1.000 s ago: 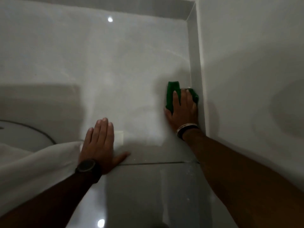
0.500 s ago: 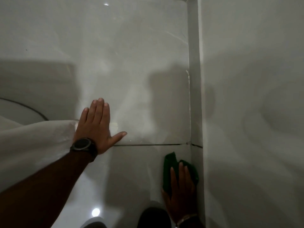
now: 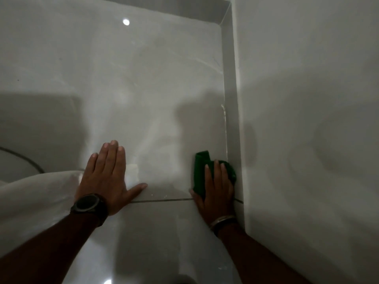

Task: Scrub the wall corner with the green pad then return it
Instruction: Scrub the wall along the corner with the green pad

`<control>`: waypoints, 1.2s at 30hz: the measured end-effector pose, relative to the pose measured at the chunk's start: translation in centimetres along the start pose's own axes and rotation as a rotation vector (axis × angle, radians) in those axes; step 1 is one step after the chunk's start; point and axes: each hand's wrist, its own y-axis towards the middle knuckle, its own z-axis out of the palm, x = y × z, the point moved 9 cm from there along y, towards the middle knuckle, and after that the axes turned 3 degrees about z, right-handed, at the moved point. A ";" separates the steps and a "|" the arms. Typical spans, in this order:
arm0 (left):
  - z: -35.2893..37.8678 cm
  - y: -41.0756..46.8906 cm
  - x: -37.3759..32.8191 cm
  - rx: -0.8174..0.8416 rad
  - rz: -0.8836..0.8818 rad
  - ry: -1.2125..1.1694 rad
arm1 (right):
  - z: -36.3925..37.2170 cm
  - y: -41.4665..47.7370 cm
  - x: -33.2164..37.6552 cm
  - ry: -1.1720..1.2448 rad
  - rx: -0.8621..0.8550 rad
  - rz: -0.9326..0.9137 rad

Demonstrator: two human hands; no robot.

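Climbing back up since 0.5 s ago, right hand [image 3: 216,187] presses green pad [image 3: 200,173] (crumpled, folded) flat-fingered vs wall corner [image 3: 231,119], at grout line; left hand [image 3: 106,177] splayed flat.

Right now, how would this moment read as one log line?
stage: scrubbing | right hand: presses green pad beside wall corner | left hand: flat on wall | pad: not returned

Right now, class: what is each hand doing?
Left hand: open, flat on the wall tile.
Right hand: pressing the green pad beside the corner.
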 end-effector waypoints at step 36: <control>-0.3 0.1 -0.1 -0.033 0.034 -0.032 | -6.2 24.5 1.6 0.288 -0.114 0.047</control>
